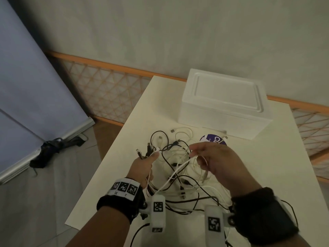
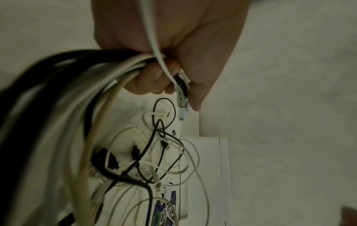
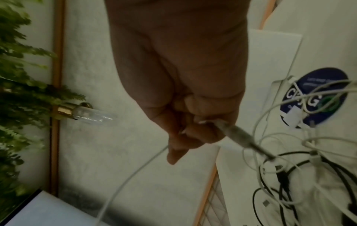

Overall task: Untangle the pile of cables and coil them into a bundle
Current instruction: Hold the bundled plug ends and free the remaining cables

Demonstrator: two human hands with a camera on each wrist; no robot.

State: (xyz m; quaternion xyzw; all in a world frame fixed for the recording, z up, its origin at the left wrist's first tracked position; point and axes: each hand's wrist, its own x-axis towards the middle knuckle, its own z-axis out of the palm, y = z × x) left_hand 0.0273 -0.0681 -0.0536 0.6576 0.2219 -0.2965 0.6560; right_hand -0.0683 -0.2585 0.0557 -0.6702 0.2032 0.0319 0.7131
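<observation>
A tangle of black and white cables (image 1: 178,168) lies on the white table (image 1: 267,175) between my hands. My left hand (image 1: 145,164) grips a bunch of gathered cables, with several plug ends (image 1: 145,152) sticking out above the fist. In the left wrist view the fingers (image 2: 152,76) curl round the black and white strands (image 2: 81,85). My right hand (image 1: 210,157) is raised over the pile and pinches a white cable (image 1: 179,169) that runs down toward the left wrist. In the right wrist view its fingers (image 3: 195,130) hold that cable's grey plug end (image 3: 237,134).
A white foam box (image 1: 224,104) stands at the back of the table. A round purple sticker (image 1: 211,139) lies just beyond my right hand. The table's left edge (image 1: 110,157) drops to the floor, where a dark folded umbrella (image 1: 51,150) lies by a leaning panel.
</observation>
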